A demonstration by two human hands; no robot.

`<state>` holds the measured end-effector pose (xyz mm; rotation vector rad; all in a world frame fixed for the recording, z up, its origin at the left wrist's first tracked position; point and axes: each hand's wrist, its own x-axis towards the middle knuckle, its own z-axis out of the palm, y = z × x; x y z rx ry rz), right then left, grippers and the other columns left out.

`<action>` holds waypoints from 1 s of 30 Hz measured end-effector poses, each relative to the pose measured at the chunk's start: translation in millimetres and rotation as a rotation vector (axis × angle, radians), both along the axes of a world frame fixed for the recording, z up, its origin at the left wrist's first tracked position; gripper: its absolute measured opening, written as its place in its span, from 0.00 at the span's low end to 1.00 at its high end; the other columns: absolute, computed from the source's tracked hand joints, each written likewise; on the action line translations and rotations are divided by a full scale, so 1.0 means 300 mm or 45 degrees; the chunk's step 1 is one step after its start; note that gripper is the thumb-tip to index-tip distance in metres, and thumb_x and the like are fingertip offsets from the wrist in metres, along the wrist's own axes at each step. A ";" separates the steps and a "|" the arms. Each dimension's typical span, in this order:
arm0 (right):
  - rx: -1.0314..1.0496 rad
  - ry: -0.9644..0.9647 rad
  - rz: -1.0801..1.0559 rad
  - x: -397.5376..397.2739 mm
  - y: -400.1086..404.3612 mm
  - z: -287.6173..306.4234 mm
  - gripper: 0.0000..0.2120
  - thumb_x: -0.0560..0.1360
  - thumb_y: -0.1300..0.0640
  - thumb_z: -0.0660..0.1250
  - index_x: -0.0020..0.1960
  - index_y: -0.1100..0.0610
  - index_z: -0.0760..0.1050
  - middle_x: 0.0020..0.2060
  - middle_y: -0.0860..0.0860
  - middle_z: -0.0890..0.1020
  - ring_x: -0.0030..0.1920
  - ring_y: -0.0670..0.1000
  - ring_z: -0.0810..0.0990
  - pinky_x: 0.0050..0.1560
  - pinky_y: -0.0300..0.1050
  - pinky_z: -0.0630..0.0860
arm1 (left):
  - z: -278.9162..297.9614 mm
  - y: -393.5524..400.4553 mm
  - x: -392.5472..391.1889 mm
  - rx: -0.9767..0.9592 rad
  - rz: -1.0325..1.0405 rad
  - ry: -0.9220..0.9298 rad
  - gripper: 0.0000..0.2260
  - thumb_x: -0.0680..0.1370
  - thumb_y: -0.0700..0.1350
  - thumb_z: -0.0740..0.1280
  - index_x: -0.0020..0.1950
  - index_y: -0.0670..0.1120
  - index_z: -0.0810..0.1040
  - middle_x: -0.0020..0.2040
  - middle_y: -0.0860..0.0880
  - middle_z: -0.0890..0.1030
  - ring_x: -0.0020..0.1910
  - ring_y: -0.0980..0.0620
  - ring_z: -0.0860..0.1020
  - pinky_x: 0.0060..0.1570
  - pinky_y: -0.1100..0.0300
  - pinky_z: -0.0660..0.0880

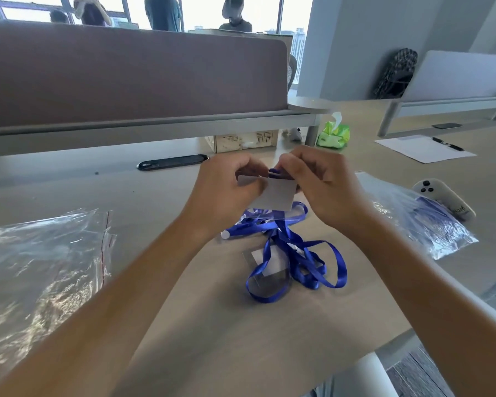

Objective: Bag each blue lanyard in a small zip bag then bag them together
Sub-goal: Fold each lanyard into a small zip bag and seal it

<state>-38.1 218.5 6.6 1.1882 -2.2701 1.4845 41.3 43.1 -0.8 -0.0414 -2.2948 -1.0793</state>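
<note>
Above the table's middle, my left hand (226,190) and my right hand (321,184) both pinch the top of a badge holder with a white card (275,196), lifted off the table. Its blue lanyard strap (284,224) hangs down from my fingers into a tangled heap of blue lanyards (298,265) on the table. A second clear badge holder (265,270) lies in that heap. At the right lies a zip bag with a blue lanyard inside (421,222). A large clear zip bag with a red seal line (40,265) lies flat at the left.
A grey controller (441,199) rests beside the right bag. A green tissue pack (334,134), a cardboard box (244,140), a paper sheet with a pen (421,149) and a phone (447,126) lie farther back. A brown divider (126,75) stands behind; the table edge runs at lower right.
</note>
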 end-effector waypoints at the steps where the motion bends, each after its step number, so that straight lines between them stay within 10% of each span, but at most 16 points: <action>1: -0.005 -0.003 0.002 0.001 -0.002 -0.001 0.12 0.81 0.45 0.65 0.45 0.50 0.82 0.39 0.55 0.85 0.42 0.63 0.83 0.42 0.66 0.80 | -0.002 0.000 -0.001 -0.012 0.004 0.001 0.06 0.76 0.39 0.73 0.51 0.48 0.85 0.44 0.61 0.83 0.43 0.71 0.79 0.40 0.77 0.71; 6: 0.006 -0.055 0.087 -0.020 0.000 -0.011 0.05 0.75 0.59 0.77 0.49 0.55 0.83 0.42 0.48 0.87 0.46 0.50 0.87 0.52 0.54 0.85 | -0.003 -0.003 -0.004 -0.034 0.001 0.020 0.04 0.76 0.40 0.74 0.50 0.47 0.85 0.43 0.58 0.84 0.43 0.67 0.80 0.41 0.77 0.70; 21: 0.077 -0.158 0.095 -0.024 0.037 0.022 0.06 0.74 0.58 0.77 0.51 0.53 0.88 0.39 0.46 0.88 0.41 0.44 0.86 0.45 0.37 0.80 | -0.013 0.010 -0.004 -0.019 -0.037 -0.017 0.06 0.75 0.50 0.76 0.50 0.52 0.85 0.44 0.59 0.85 0.46 0.66 0.80 0.40 0.76 0.69; 30: 0.048 -0.061 0.046 -0.018 0.032 0.032 0.05 0.73 0.59 0.78 0.48 0.54 0.88 0.39 0.46 0.88 0.43 0.50 0.87 0.50 0.50 0.84 | -0.021 0.020 -0.014 0.002 -0.021 -0.033 0.04 0.76 0.51 0.75 0.47 0.60 0.82 0.42 0.65 0.82 0.46 0.69 0.79 0.41 0.77 0.71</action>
